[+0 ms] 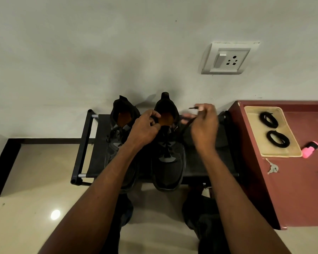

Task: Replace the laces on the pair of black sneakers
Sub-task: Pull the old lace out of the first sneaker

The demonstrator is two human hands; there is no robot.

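Two black sneakers stand side by side on a black shoe rack point(84, 143), heels toward the wall: the left sneaker point(117, 129) and the right sneaker point(170, 162). My left hand point(145, 127) grips the tongue and collar of the right sneaker. My right hand point(204, 123) pinches a black lace point(186, 123) that runs from that sneaker's upper eyelets, its tip point(193, 107) sticking out past my fingers. Two coiled black laces point(268, 119) point(278, 139) lie in a beige tray point(281, 153) on the right.
The tray sits on a maroon cabinet point(292, 189), along with a pink object point(310, 147), keys point(272, 168) and a paper at the edge. A wall socket point(228, 59) is above. My knees are below the rack on the tiled floor.
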